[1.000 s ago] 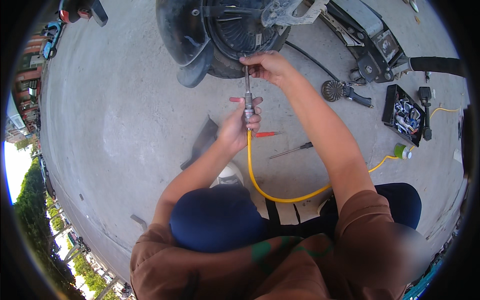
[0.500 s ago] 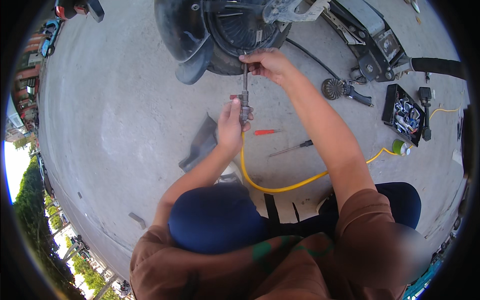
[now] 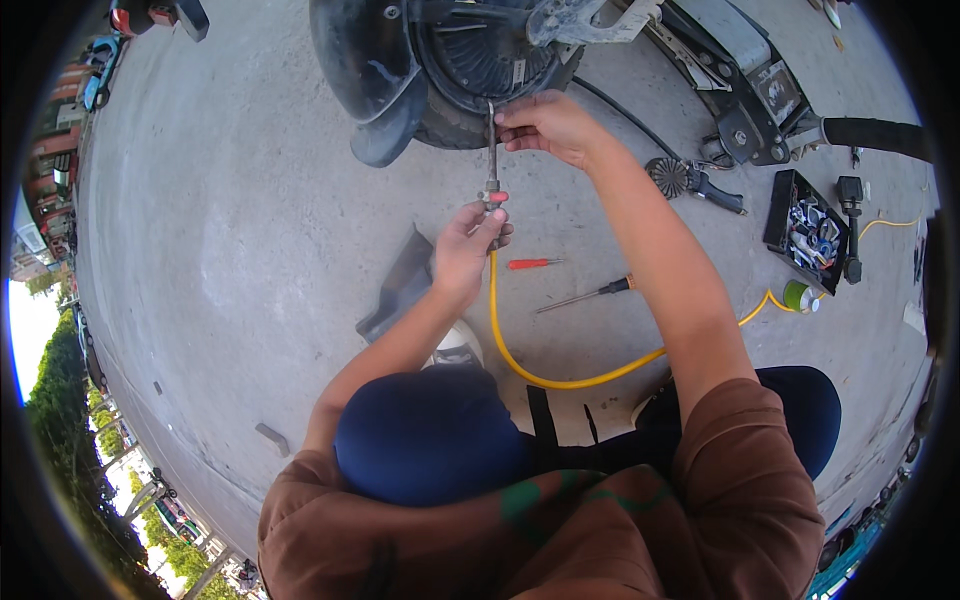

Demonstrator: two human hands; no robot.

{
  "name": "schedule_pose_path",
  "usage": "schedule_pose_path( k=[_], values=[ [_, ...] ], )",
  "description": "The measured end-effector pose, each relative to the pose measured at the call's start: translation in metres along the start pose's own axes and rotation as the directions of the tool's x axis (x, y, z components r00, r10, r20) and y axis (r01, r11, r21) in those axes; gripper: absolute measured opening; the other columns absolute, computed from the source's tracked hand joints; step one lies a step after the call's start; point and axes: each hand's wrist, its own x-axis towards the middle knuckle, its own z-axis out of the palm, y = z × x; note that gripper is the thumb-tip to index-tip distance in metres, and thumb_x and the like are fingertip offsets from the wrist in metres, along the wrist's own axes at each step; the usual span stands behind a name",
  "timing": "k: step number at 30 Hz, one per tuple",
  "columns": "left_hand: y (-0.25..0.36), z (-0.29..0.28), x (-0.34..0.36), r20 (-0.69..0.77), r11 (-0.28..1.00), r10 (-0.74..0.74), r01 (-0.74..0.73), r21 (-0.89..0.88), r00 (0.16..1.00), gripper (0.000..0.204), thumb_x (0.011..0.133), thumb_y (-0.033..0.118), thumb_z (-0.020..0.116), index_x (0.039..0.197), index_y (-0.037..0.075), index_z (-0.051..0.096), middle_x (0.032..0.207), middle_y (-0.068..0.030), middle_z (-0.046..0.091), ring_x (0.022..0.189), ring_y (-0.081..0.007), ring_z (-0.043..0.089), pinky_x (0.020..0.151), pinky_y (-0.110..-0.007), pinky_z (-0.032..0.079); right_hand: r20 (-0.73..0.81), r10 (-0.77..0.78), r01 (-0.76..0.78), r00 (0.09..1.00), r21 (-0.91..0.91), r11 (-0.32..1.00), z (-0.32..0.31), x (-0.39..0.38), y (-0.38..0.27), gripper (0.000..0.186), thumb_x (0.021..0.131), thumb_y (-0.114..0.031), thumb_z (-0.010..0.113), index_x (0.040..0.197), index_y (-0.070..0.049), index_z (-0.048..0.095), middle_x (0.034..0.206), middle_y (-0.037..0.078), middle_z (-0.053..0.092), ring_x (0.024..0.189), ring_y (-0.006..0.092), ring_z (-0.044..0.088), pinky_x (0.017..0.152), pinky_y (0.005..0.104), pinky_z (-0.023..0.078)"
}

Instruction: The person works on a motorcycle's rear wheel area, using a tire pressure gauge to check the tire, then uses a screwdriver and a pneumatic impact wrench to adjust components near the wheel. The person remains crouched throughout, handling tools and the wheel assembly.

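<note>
My left hand [image 3: 468, 250] is closed round the valve body of an air nozzle, its thumb beside a small red lever [image 3: 500, 197]. From the bottom of that valve a yellow air hose [image 3: 560, 384] curves away to the right. The thin metal tube of the air nozzle [image 3: 493, 165] points up at the wheel's tyre [image 3: 450, 128]. My right hand [image 3: 548, 125] pinches beside the tube's upper end, close to the rim. Whether the tip meets the tyre's valve is too small to tell. A dark mudguard [image 3: 385, 135] covers the wheel's left side.
On the concrete lie a red screwdriver [image 3: 533, 263] and a long dark-handled screwdriver [image 3: 585, 294]. To the right are a gauge-like round tool [image 3: 670, 178], a black box of metal parts [image 3: 785, 215], a green can [image 3: 797, 295] and a black-handled jack [image 3: 750, 130].
The valve in my left hand has turned, so its red lever now points right instead of left. My right hand has shifted slightly right, uncovering the tube's tip.
</note>
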Motion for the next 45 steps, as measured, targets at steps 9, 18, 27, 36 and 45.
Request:
schedule_pose_path(
  k=[9, 18, 27, 36, 45],
  values=[
    [0.002, 0.007, -0.005, 0.3, 0.804, -0.204, 0.334, -0.492, 0.932, 0.032, 0.097, 0.029, 0.056, 0.115, 0.003, 0.055, 0.102, -0.0105, 0.063, 0.082, -0.014, 0.059, 0.072, -0.025, 0.05, -0.021, 0.044, -0.043, 0.999, 0.049, 0.998, 0.003, 0.002, 0.007, 0.018, 0.082, -0.01, 0.074, 0.095, 0.0, 0.066, 0.086, 0.006, 0.068, 0.078, 0.0139, 0.063, 0.075, 0.0284, 0.055],
    [-0.005, 0.002, -0.001, 0.183, 0.969, -0.112, 0.148, -0.196, 0.977, 0.026, 0.097, 0.027, 0.056, 0.113, 0.006, 0.053, 0.101, -0.006, 0.06, 0.08, -0.0117, 0.056, 0.067, -0.024, 0.048, -0.084, 0.05, -0.053, 0.995, -0.028, 0.998, 0.012, 0.005, 0.0, 0.02, 0.079, -0.011, 0.077, 0.092, -0.001, 0.065, 0.081, 0.008, 0.068, 0.07, 0.0128, 0.062, 0.066, 0.0262, 0.051],
    [-0.004, -0.005, -0.002, 0.355, 0.914, -0.207, 0.31, -0.262, 0.912, 0.04, 0.092, 0.021, 0.064, 0.123, 0.0, 0.051, 0.103, -0.0098, 0.064, 0.091, -0.0176, 0.066, 0.079, -0.03, 0.057, -0.137, 0.017, -0.036, 0.99, -0.133, 0.99, 0.015, 0.006, 0.0, 0.02, 0.079, -0.018, 0.08, 0.085, -0.004, 0.066, 0.076, 0.002, 0.064, 0.065, 0.0095, 0.055, 0.062, 0.0245, 0.048],
    [-0.028, -0.032, 0.016, 0.663, 0.637, -0.185, 0.603, -0.481, 0.725, 0.041, 0.093, 0.027, 0.062, 0.126, 0.006, 0.049, 0.1, -0.008, 0.062, 0.085, -0.0139, 0.059, 0.072, -0.025, 0.049, -0.094, 0.085, -0.082, 0.992, 0.04, 0.996, 0.017, 0.005, -0.004, 0.019, 0.078, -0.016, 0.08, 0.086, -0.004, 0.068, 0.075, 0.005, 0.067, 0.062, 0.0111, 0.059, 0.06, 0.0248, 0.051],
    [-0.018, -0.009, 0.002, 0.232, 0.938, -0.155, 0.217, -0.271, 0.96, 0.038, 0.093, 0.025, 0.064, 0.119, 0.004, 0.046, 0.101, -0.0103, 0.059, 0.082, -0.0142, 0.059, 0.066, -0.025, 0.048, -0.128, 0.003, -0.018, 0.992, -0.11, 0.994, 0.016, 0.011, 0.002, 0.017, 0.08, -0.016, 0.077, 0.086, -0.004, 0.066, 0.079, 0.004, 0.066, 0.066, 0.0102, 0.058, 0.062, 0.0252, 0.049]
  ],
)
